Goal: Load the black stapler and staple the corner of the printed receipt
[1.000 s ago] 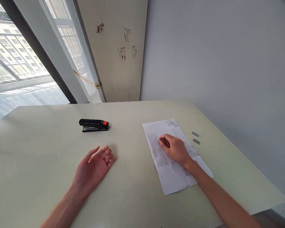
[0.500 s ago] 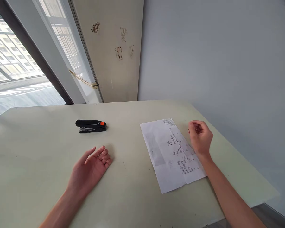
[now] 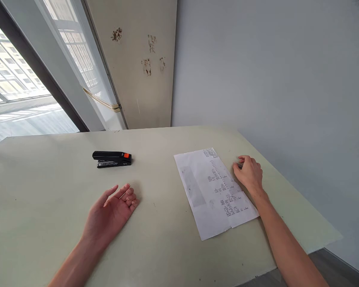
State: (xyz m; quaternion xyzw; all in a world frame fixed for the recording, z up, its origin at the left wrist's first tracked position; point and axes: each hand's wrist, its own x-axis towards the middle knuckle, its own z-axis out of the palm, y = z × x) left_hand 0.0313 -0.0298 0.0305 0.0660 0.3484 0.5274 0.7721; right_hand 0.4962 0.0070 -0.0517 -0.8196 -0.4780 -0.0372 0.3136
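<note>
the right hand [image 3: 248,171] curls over a gray strip [image 3: 240,166] beside printed paper [image 3: 211,191].

Paper [image 3: 208,195], stapler [image 3: 111,158]; lettering illegible

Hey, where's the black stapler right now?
In the head view, the black stapler lies on the tabletop, left of the sheet of paper and just beyond the fingers of the open left hand.
</note>
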